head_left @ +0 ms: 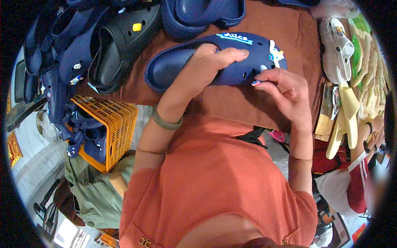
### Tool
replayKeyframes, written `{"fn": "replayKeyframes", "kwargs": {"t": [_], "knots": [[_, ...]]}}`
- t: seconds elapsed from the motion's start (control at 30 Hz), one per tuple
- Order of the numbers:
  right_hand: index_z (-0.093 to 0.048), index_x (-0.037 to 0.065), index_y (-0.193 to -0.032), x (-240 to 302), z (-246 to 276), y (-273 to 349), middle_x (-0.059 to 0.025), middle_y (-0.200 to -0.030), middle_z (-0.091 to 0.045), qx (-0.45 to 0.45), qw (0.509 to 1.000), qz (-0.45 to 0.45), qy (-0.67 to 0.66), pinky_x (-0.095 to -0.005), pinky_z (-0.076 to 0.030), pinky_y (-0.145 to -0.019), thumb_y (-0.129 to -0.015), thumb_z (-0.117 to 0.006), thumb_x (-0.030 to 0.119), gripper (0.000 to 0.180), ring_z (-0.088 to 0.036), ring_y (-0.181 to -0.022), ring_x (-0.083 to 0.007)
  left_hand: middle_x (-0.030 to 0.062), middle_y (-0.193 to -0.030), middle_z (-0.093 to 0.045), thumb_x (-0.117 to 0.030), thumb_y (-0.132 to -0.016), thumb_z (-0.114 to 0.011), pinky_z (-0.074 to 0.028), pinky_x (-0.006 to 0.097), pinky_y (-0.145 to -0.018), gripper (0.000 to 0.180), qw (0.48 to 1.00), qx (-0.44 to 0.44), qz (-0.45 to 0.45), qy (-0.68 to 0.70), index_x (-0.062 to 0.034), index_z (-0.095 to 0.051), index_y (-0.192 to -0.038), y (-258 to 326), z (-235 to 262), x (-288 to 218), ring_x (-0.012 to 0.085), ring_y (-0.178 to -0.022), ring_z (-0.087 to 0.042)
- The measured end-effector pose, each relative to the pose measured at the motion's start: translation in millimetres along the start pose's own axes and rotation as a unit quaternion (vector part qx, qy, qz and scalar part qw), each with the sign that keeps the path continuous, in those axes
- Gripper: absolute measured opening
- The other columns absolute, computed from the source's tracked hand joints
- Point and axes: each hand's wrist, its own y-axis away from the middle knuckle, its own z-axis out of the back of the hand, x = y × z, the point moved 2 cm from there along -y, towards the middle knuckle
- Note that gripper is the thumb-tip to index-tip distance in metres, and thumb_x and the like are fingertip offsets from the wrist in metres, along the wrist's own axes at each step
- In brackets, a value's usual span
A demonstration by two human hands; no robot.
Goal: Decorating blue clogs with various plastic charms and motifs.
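Note:
A navy foam clog (235,48) lies across the brown cloth in front of me, heel to the left and toe to the right. My left hand (202,68) grips it at the opening, thumb stretched over the upper and fingers hidden inside. On the upper sit a blue-and-white banner-shaped charm (234,38) and a white character charm (274,54) near the toe. A smaller pale charm (263,67) is next to my right fingers. My right hand (287,87) pinches a small pink-and-blue shoe charm (257,83) at the clog's near edge.
Navy clogs (202,16) and a black clog (118,53) stand at the back left. An orange crate (120,132) of navy clogs is at my left. To the right are a white clog (336,53), pale yellow straps (345,120) and another person's arm (364,136).

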Motion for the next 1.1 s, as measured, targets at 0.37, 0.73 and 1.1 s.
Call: {"fn": "replayKeyframes", "kwargs": {"t": [0.37, 0.73, 1.1], "knots": [[-0.07, 0.001, -0.082, 7, -36, 9, -0.0038, -0.074, -0.068, -0.174, 0.974, -0.125, -0.073, -0.0238, -0.049, -0.067, -0.076, -0.073, 0.003, 0.007, -0.063, -0.071, -0.0106, 0.0045, -0.085, -0.067, -0.024, -0.083, -0.063, -0.049, 0.023, -0.069, 0.025, 0.99, -0.006, -0.078, -0.117, -0.0018, -0.069, -0.092, -5, 11, 17, 0.01, -0.074, -0.063], [-0.065, 0.003, -0.07, 6, -40, 9, 0.0033, -0.063, -0.06, -0.165, 0.907, -0.32, -0.219, -0.0172, -0.037, -0.048, -0.077, -0.078, 0.012, 0.017, -0.048, -0.054, -0.0006, 0.0088, -0.087, -0.067, -0.026, -0.083, -0.062, -0.049, 0.027, -0.073, 0.029, 0.992, -0.015, -0.015, -0.122, 0.0003, -0.068, -0.096, 2, 5, 4, 0.0152, -0.079, -0.063], [-0.059, 0.005, -0.062, 1, -39, 8, 0.0077, -0.058, -0.053, -0.151, 0.921, -0.329, -0.145, -0.0183, -0.03, -0.046, -0.076, -0.078, 0.015, 0.026, -0.041, -0.052, 0.0002, 0.0192, -0.092, -0.066, -0.013, -0.087, -0.053, -0.052, 0.035, -0.072, 0.02, 0.927, 0.02, -0.156, -0.342, -0.0064, -0.065, -0.102, 8, 6, 8, 0.0312, -0.08, -0.066]]}}
